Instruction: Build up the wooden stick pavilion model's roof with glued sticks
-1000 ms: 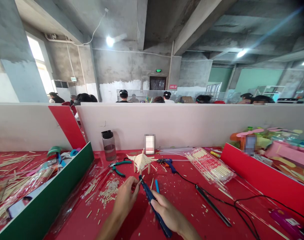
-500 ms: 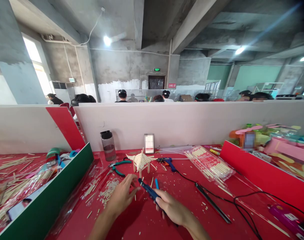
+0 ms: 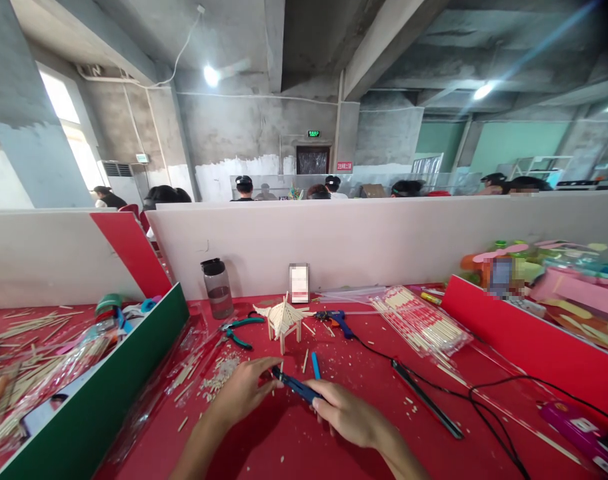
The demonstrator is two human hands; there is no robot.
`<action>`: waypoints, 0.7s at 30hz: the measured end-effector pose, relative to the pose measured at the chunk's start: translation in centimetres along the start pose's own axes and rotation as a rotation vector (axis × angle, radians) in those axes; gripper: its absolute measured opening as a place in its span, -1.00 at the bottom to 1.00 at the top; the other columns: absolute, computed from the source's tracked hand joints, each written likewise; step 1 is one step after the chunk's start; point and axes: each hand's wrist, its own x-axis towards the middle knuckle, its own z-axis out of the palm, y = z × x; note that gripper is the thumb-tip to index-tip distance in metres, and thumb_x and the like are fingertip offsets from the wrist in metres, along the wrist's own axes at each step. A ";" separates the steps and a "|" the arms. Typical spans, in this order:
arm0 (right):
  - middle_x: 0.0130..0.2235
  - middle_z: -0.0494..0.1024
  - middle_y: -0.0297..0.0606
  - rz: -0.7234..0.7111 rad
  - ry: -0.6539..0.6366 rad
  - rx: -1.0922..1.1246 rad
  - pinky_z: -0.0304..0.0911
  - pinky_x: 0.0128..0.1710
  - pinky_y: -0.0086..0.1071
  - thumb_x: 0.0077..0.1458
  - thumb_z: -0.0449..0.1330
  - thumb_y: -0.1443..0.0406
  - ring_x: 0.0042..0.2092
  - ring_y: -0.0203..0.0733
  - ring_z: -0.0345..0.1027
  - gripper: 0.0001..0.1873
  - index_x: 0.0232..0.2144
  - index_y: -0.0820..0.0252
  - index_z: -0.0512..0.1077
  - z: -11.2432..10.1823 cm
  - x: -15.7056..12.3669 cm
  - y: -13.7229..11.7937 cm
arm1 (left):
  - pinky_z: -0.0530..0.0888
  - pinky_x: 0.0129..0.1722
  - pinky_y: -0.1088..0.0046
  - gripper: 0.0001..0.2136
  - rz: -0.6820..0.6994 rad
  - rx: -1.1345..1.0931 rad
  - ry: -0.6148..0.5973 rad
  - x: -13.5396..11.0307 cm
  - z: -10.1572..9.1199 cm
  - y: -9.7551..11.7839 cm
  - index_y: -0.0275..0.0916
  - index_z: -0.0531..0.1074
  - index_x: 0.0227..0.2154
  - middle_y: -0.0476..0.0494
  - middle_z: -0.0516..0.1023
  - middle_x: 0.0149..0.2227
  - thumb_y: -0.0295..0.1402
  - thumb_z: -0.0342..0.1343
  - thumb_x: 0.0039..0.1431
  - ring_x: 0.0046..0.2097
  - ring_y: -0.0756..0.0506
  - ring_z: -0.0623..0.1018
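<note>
My right hand [image 3: 347,410] is wrapped around the handles of a dark blue pliers-like cutter [image 3: 301,388], its dark head pointing left. My left hand [image 3: 247,387] is curled at that head, thumb and forefinger drawn in around the tip; a small pale piece may be between them, but I cannot make it out. Just beyond stands a small pavilion model [image 3: 283,317] of pale wooden sticks, with a peaked roof on legs. A blue stick-shaped object [image 3: 315,366] lies behind the cutter. Small wood offcuts [image 3: 221,375] are heaped beside my left hand.
Green-handled pliers [image 3: 241,323], a water bottle [image 3: 217,290] and an upright phone [image 3: 299,283] stand or lie toward the back. A blue glue gun [image 3: 338,321] trails a black cord. Bagged sticks [image 3: 421,320] lie right. Green [image 3: 99,380] and red [image 3: 534,327] dividers flank the table.
The cutter's head has come down slightly, and my left fingers have closed in on its tip. The pavilion model stays in place.
</note>
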 end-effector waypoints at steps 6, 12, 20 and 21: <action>-0.25 0.57 -0.27 -0.030 0.038 -0.040 0.19 -0.21 -0.39 0.33 -0.06 0.26 -0.29 -0.19 0.39 -0.62 -0.01 0.16 0.50 0.3 0.2 0.0 | 0.51 0.01 0.36 -0.67 -0.002 0.039 -0.009 0.0 -0.1 0.0 -0.14 0.56 0.05 -0.18 0.69 -0.03 -0.31 0.20 0.22 -0.03 -0.23 0.65; -0.27 0.59 -0.23 -0.006 0.085 -0.111 0.17 -0.24 -0.40 0.37 -0.07 0.19 -0.28 -0.17 0.43 -0.61 -0.08 0.19 0.52 0.6 0.3 -0.4 | 0.52 0.00 0.35 -0.66 0.018 0.069 -0.008 0.0 0.1 -0.6 -0.17 0.55 0.06 -0.23 0.69 -0.02 -0.34 0.22 0.22 -0.04 -0.24 0.66; -0.27 0.62 -0.22 -0.018 0.096 -0.167 0.14 -0.27 -0.41 0.36 -0.05 0.18 -0.23 -0.13 0.46 -0.63 -0.15 0.17 0.53 0.8 0.4 -0.1 | 0.54 -0.04 0.35 -0.66 0.017 0.081 -0.014 0.0 0.2 -0.8 -0.15 0.56 0.04 -0.22 0.70 -0.06 -0.40 0.24 0.19 -0.08 -0.22 0.67; -0.27 0.62 -0.22 -0.019 0.098 -0.170 0.14 -0.28 -0.41 0.36 -0.05 0.18 -0.23 -0.13 0.46 -0.63 -0.16 0.16 0.53 0.9 0.4 -0.1 | 0.54 -0.04 0.35 -0.66 0.013 0.083 -0.017 0.0 0.1 -0.7 -0.15 0.56 0.04 -0.22 0.70 -0.06 -0.40 0.24 0.19 -0.07 -0.23 0.67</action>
